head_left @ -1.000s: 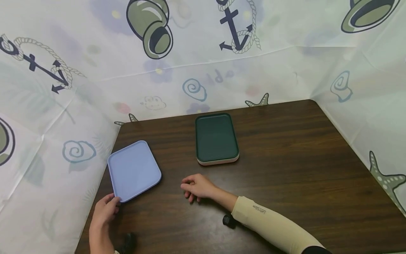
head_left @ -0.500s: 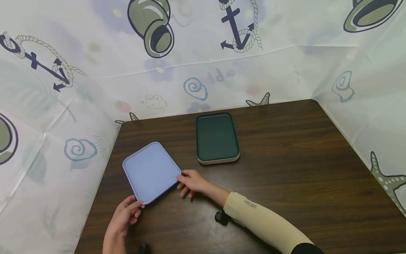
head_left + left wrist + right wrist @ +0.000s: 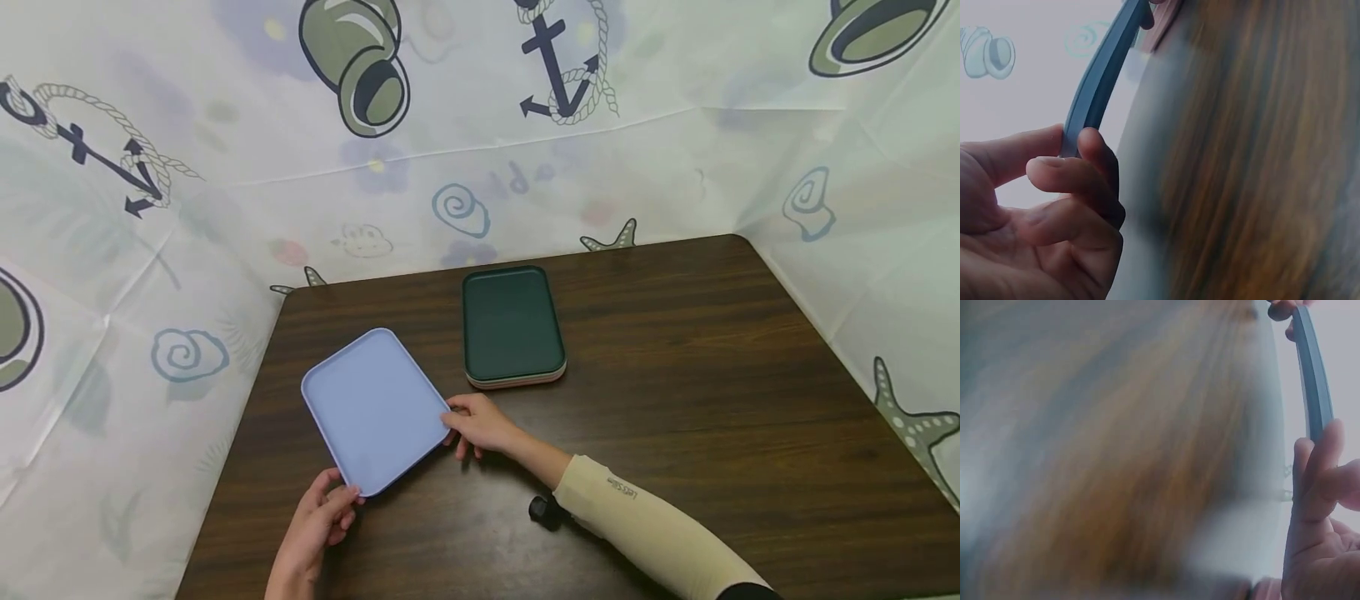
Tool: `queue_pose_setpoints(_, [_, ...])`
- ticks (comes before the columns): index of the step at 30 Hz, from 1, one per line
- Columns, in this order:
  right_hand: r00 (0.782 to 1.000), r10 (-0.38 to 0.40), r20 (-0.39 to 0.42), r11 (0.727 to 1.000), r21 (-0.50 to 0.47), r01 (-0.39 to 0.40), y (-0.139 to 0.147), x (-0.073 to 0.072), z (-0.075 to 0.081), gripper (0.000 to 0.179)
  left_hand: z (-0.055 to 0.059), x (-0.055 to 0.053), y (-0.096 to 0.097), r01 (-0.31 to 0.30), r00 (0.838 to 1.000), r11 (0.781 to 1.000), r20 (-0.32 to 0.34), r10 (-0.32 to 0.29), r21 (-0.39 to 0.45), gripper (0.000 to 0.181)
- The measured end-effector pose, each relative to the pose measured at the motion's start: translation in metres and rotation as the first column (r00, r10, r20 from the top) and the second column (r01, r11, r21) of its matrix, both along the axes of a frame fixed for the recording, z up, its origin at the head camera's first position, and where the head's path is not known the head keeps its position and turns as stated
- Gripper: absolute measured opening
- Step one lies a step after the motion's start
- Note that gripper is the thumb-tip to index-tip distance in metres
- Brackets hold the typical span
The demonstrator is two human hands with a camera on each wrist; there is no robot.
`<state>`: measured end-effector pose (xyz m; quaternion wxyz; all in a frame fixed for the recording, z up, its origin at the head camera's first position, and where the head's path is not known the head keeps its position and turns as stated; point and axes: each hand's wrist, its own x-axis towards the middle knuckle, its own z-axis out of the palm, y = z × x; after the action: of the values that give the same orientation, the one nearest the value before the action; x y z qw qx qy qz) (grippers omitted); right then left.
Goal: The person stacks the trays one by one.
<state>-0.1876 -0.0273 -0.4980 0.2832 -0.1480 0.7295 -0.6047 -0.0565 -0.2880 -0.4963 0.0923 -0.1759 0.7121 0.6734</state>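
A light blue rectangular tray (image 3: 377, 410) with a low rim is held above the left part of the table by both hands. My left hand (image 3: 313, 525) pinches its near corner between thumb and fingers. At the right corner, my right hand (image 3: 483, 423) grips the rim, thumb on top. Each wrist view shows the tray's edge, the blue tray (image 3: 1100, 78) in the left and the same tray (image 3: 1314, 378) in the right, with fingertips below it. Behind and to the right lies a stack of trays (image 3: 513, 325), dark green on top with lighter pinkish edges underneath.
The dark wooden table (image 3: 675, 375) reaches back to a printed cloth (image 3: 450, 150) that hangs behind it and at both sides. A small black device (image 3: 546, 512) sits by the right wrist, at the end of a beige sleeve (image 3: 637, 525).
The blue tray has moved to the right, with the left hand following. My right hand, earlier apart from it, has taken hold of its right corner. The green-topped stack has stayed put.
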Motion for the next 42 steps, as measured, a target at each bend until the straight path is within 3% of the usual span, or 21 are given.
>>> queue_pose_setpoints(7, [0.998,0.026,-0.048,0.999,0.046,-0.024,0.039,0.0,0.011,0.037,0.008,-0.008,0.019,0.066,0.998,0.998,-0.025,-0.066,0.021,0.032])
queue_pose_setpoints(13, [0.998,0.015,-0.058,0.999,0.037,-0.013,0.081,0.001,0.016,0.027,0.019,-0.024,0.037,0.176,0.984,0.984,-0.03,-0.175,0.029,0.035])
queue_pose_setpoints(16, [0.999,-0.014,-0.035,1.0,0.015,0.015,0.101,0.003,0.014,0.033,0.022,-0.034,0.048,0.254,0.966,0.966,-0.051,-0.252,0.039,0.036])
queue_pose_setpoints(20, [0.999,-0.034,-0.011,0.999,0.008,0.034,0.127,0.008,0.013,0.044,0.024,-0.045,0.062,0.364,0.929,0.931,-0.086,-0.36,0.035,0.035])
queue_pose_setpoints(25, [0.999,-0.034,-0.009,0.998,0.051,0.034,0.157,0.015,0.017,0.043,0.022,-0.056,0.08,0.451,0.888,0.892,-0.11,-0.446,0.022,0.033])
queue_pose_setpoints(31, [1.0,-0.015,-0.007,0.996,0.086,0.016,0.185,0.027,0.015,0.035,0.015,-0.064,0.1,0.5,0.863,0.866,-0.094,-0.497,0.01,0.033])
queue_pose_setpoints(39, [1.0,-0.024,0.018,0.997,0.075,0.022,0.199,0.037,0.013,0.026,0.007,-0.067,0.114,0.524,0.849,0.852,-0.075,-0.522,-0.004,0.032])
queue_pose_setpoints(42, [0.999,-0.025,0.022,0.997,0.07,0.023,0.2,0.036,0.014,0.024,0.006,-0.068,0.116,0.518,0.853,0.855,-0.071,-0.517,-0.006,0.031])
